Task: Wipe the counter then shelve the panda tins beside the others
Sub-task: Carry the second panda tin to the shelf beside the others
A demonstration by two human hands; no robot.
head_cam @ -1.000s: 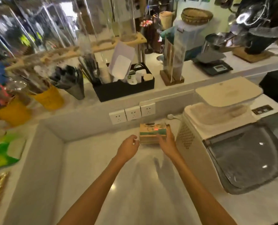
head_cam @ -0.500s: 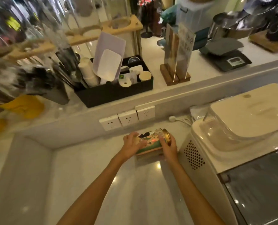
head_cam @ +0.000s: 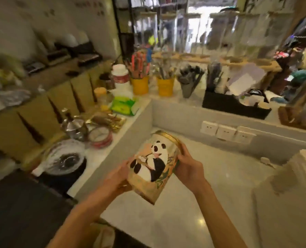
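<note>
Both arms out front, left hand & right hand cupped inward (fingers curled), facing.

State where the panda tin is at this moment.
The panda tin is at the centre of the head view, tilted and held above the white counter between the left hand and right hand, near the wall sockets.

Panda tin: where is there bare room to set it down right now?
Free: the sunken white counter under both hands, between the socket wall and the white appliance. Crowded: the left ledge, with kettle, tape roll and green packet.
</note>
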